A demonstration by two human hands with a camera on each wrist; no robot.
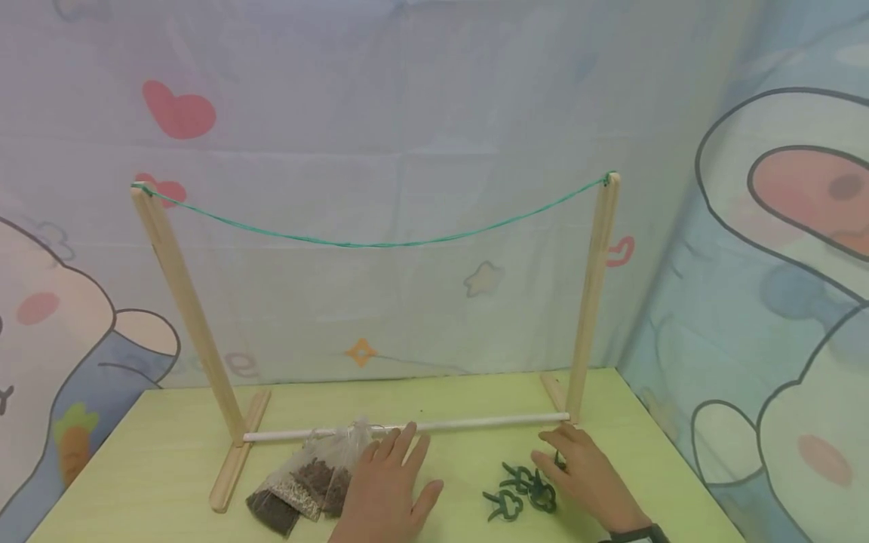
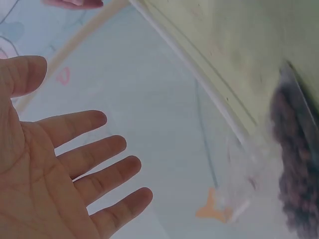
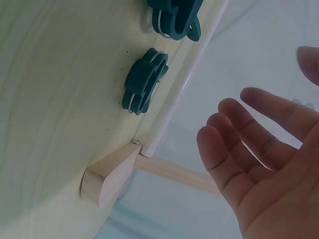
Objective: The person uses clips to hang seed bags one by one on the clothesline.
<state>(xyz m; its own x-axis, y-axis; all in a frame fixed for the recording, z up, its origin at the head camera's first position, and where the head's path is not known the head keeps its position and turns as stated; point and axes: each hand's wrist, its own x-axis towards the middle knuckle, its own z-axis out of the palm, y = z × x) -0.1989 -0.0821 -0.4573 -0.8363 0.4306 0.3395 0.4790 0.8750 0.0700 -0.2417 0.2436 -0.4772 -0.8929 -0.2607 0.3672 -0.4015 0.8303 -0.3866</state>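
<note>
In the head view my left hand [image 1: 383, 490] is spread above the table, its fingers straight and holding nothing. Just left of it, partly hidden by it, lie clear plastic bags with dark, speckled and brown loose fillings [image 1: 319, 477]; the left wrist view shows a bag of brown bits [image 2: 294, 164] at its right side. My right hand [image 1: 589, 477] hovers over the right part of the table, fingers loosely bent with nothing in them. Several dark green plastic clips [image 1: 504, 505] lie beside and under it; one clip [image 3: 142, 82] stands apart in the right wrist view.
Behind the hands stands a frame: a left wooden post [image 1: 190, 317], a right wooden post [image 1: 593, 302] and a white rod [image 1: 489, 423] joining them low down. A green string [image 1: 360, 245] sags between the post tops. Printed cloth [image 1: 407, 98] hangs around the pale table [image 1: 136, 460].
</note>
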